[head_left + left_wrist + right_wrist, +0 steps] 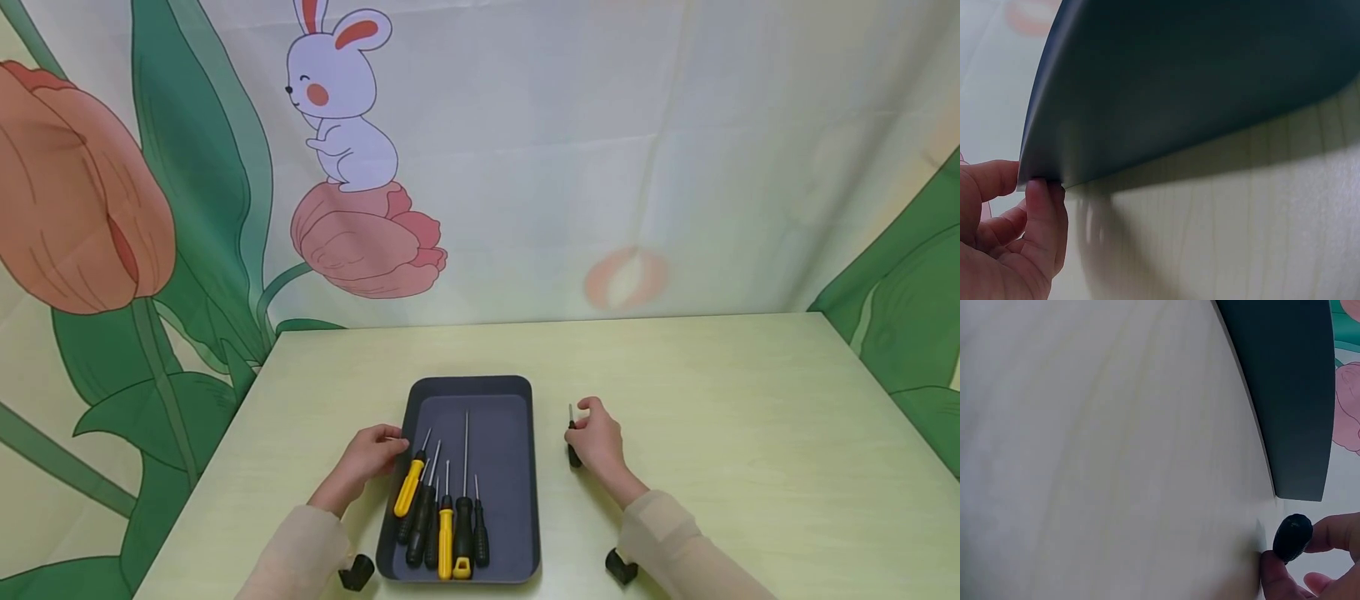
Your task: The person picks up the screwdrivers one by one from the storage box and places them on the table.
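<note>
A dark blue-grey tray [512, 467] on the table holds several screwdrivers, among them a yellow one [446, 533] and a large black one [463, 529]. At the tray's left side, my left hand [363, 457] pinches the rim between thumb and fingers; the left wrist view shows the tray wall [1147, 87] with the fingertips on its edge. To the right of the tray, my right hand [600, 440] pinches a small black screwdriver [574, 455] by its handle, the shaft pointing away from me. In the right wrist view the rounded handle end [1292, 537] shows between thumb and finger.
The pale wood-patterned table [720, 433] extends on both sides of the tray. Behind it hangs a cloth [525, 167] printed with a rabbit and tulips. Small black devices [621, 567] sit at both wrists.
</note>
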A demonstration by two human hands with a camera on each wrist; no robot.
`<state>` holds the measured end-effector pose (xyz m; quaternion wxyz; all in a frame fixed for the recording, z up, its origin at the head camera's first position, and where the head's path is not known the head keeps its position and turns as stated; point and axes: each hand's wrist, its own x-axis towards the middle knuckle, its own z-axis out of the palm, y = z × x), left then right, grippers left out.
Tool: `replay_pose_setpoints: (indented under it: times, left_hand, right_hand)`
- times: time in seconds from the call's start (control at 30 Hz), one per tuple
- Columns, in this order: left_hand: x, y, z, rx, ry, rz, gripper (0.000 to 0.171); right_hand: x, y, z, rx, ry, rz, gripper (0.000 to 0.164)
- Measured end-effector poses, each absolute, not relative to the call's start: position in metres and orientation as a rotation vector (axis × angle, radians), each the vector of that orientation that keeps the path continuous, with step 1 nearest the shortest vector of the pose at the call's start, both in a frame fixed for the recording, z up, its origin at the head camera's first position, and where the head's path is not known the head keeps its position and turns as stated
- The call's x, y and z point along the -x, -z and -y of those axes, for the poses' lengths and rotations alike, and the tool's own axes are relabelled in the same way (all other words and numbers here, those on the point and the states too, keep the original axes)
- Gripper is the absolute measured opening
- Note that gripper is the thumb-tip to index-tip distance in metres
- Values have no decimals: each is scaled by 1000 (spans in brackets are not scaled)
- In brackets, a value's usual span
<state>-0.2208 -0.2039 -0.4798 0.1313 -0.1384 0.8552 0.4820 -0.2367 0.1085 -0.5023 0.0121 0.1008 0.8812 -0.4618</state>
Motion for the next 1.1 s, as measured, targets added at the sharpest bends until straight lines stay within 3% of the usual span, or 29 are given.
replay_pose_setpoints:
  times: [1.1]
  left_hand:
    - [222,484,205,399,-1415,-2477,32]
  right_hand:
    - [241,503,-110,-227,1281,-2820,30]
